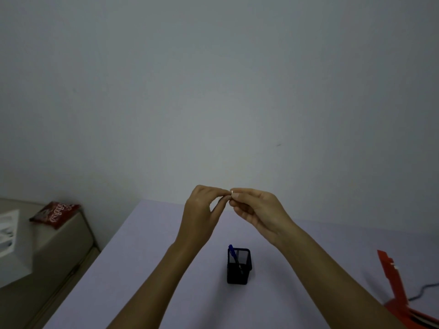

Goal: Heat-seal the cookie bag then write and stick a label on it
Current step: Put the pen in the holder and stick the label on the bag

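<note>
Both hands raised above the table, fingertips meeting. Left hand and right hand pinching a tiny white label together, thumbs and forefingers closed on it, other fingers loosely curled. Below, on the lilac surface, a black mesh pen holder standing upright with a blue pen leaning inside. At far right, a red heat sealer with its arm lifted, dark cable trailing beside it. Well off to the left, on a separate beige cabinet, a red cookie bag lying flat, next to a white box.
</note>
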A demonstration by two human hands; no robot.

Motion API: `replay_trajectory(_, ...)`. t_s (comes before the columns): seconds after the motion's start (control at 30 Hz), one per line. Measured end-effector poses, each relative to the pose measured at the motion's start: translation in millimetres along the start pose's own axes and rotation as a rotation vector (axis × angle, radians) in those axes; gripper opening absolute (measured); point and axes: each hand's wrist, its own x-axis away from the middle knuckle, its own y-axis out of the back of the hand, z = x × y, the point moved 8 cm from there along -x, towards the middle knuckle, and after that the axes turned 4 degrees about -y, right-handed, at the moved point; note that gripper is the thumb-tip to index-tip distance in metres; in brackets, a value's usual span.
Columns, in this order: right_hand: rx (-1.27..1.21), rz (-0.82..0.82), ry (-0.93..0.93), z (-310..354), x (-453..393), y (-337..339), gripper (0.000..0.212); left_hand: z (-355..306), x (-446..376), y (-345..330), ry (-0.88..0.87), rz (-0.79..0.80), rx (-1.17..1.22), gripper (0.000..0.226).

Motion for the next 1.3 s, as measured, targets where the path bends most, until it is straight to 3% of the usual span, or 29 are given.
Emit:
replay_trajectory(0.13, 0.008, -0.004, 0.007, 2.0, 0.4, 0.0, 0.015, -0.8, -1.1, 1.1, 0.015, -0.012, 0.019, 0.027)
replay_trajectory(0.4, -0.004, -0.012, 0.007, 1.4, 0.0, -0.3, 0.017, 2.7, -2.1, -1.3, 0.026, -0.008, 0.011, 0.014)
replay_trajectory(0.93, 0.080, -0.076, 0.030, 2.6, 2.0, 7.3, 0.014, -0.3, -1.3, -6.8, 0.020, 0.015, 0.010, 0.014)
replay_trajectory(1.3, 0.225, -0.124, 0.069, 0.9, 0.2, 15.8, 0.012, 6.3, 2.9, -14.6, 0.257, -0.007, 0.128, 0.005)
